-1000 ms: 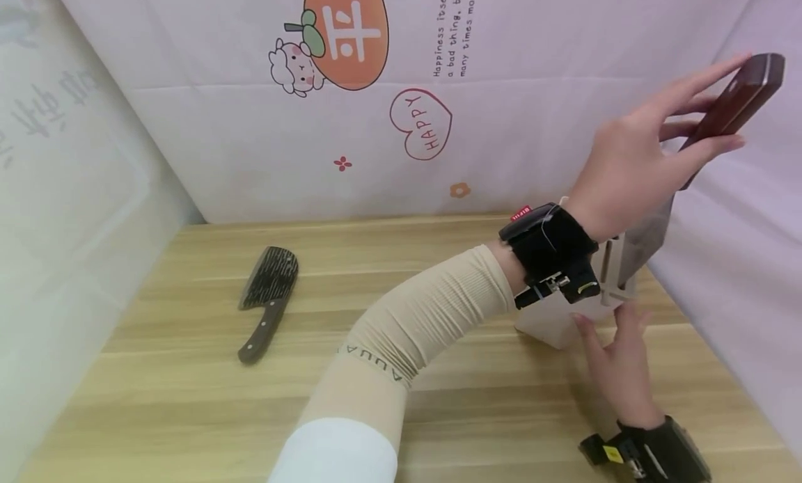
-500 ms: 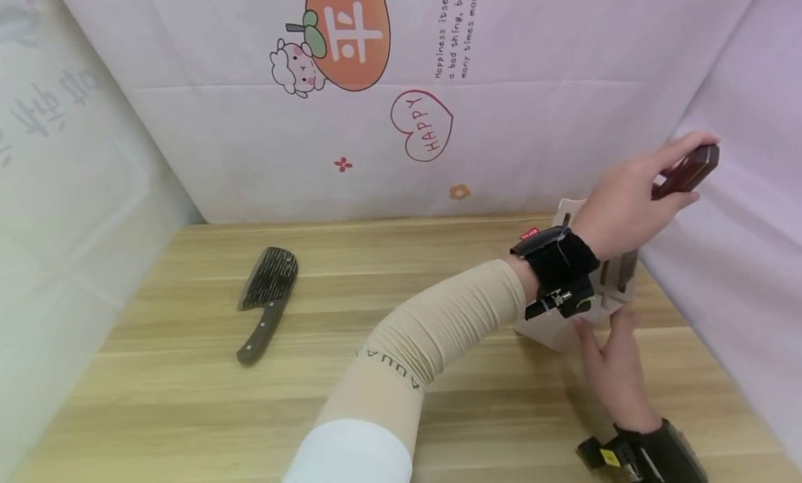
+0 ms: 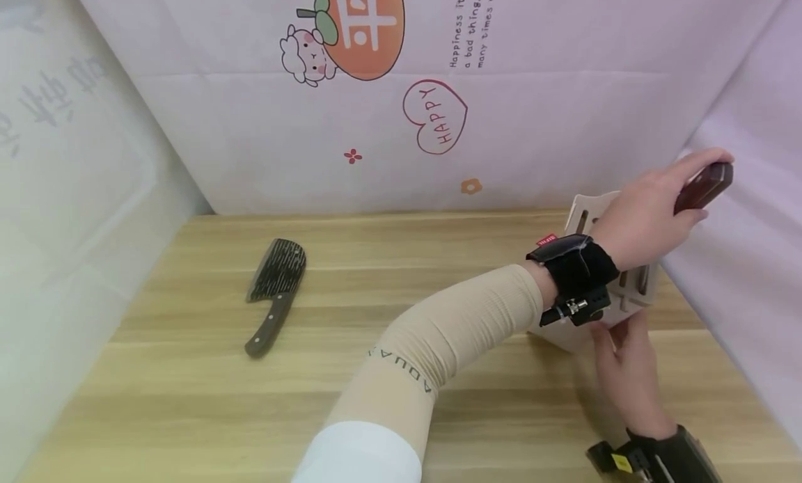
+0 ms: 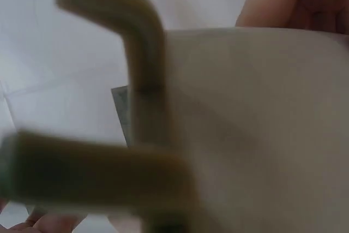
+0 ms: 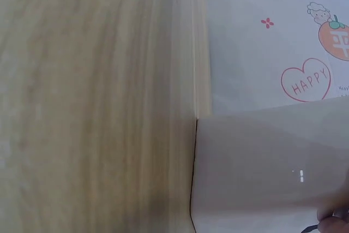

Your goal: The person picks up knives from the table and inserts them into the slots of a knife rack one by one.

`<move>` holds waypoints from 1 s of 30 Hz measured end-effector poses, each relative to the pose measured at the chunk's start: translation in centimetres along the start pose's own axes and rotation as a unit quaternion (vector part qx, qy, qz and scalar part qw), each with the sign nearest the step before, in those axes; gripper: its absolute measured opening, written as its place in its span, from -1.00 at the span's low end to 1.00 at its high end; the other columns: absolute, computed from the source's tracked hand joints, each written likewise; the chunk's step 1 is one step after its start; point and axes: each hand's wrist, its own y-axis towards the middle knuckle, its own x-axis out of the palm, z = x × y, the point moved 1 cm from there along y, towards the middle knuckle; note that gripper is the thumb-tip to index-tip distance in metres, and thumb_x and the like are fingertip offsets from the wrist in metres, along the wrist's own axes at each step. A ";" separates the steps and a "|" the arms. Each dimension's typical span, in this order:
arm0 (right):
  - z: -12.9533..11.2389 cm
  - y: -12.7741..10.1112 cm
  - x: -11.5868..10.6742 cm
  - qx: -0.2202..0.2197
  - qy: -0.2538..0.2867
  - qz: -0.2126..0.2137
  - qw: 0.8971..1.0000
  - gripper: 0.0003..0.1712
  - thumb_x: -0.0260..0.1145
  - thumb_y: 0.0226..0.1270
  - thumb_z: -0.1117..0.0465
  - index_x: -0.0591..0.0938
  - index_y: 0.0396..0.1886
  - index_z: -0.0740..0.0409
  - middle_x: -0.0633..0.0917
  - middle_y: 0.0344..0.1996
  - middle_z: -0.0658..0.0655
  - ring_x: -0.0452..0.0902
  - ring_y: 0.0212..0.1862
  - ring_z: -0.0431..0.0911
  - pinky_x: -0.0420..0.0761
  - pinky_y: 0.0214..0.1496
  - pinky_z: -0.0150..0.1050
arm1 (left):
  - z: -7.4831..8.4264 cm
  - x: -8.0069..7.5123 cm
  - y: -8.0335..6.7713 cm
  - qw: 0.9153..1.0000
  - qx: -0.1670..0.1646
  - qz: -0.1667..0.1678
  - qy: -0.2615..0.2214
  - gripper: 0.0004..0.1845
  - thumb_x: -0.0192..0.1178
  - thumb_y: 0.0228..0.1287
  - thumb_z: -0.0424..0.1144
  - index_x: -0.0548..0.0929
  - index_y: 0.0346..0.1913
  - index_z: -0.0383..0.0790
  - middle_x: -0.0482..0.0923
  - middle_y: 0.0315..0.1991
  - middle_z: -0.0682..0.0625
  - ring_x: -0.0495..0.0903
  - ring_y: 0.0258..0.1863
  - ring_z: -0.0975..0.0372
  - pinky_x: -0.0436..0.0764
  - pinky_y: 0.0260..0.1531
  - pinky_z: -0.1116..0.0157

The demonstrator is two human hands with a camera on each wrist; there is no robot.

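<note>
In the head view, my left hand [image 3: 645, 215] reaches across to the right and grips the dark brown handle [image 3: 704, 187] of a knife. The handle slants up over the white slotted knife block [image 3: 583, 337], and the hand covers part of the slotted top. The knife's blade is hidden behind the hand in this view. My right hand [image 3: 633, 378] holds the front of the block low down, thumb and fingers set apart against it. In the right wrist view, the block's pale side [image 5: 272, 162] fills the lower right, with a fingertip [image 5: 332, 225] beside it.
A cleaver [image 3: 276, 295] with a black streaked blade and brown handle lies at left on the wooden table [image 3: 156, 399]. A printed white cloth [image 3: 532, 114] hangs behind, with more cloth on both sides. Blurred bent hooks [image 4: 147, 58] stand before the pale block in the left wrist view.
My left hand has lowered the knife towards the block, and its blade, visible earlier, has passed from sight. My right hand has stayed at the block's front. The head view has shifted slightly.
</note>
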 end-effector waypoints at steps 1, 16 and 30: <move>-0.1 0.1 0.0 0.000 -0.001 -0.001 1.000 -0.31 0.05 0.52 0.56 0.12 0.55 0.21 0.32 0.24 -0.23 0.33 0.24 -0.49 0.36 0.22 -0.67 | 0.1 0.0 0.1 1.000 0.000 -0.002 0.003 -0.29 0.19 0.52 -0.23 0.19 0.59 0.27 0.44 0.25 0.30 0.43 -0.04 0.58 0.38 -0.19 0.69; -0.4 -0.1 -0.1 0.029 -0.018 0.000 0.999 -0.39 0.08 0.57 0.46 0.16 0.52 0.23 0.36 0.20 -0.13 0.34 0.20 -0.49 0.38 0.12 -0.71 | -0.3 -0.4 -0.6 0.997 -0.017 -0.075 0.001 -0.07 0.10 0.53 -0.26 -0.24 0.65 0.38 0.58 -0.16 0.13 0.42 -0.56 0.34 0.41 -0.53 0.59; -0.6 -0.2 1.1 0.078 -0.004 0.029 0.997 -0.37 0.08 0.60 0.39 0.17 0.56 0.09 0.37 0.34 0.17 0.35 0.32 -0.32 0.37 0.22 -0.65 | -8.6 -6.7 -13.9 0.921 0.334 -0.073 0.185 -0.45 -0.08 0.46 -0.51 0.41 0.48 -0.32 0.38 0.46 -0.14 0.43 0.35 0.26 0.21 0.34 0.59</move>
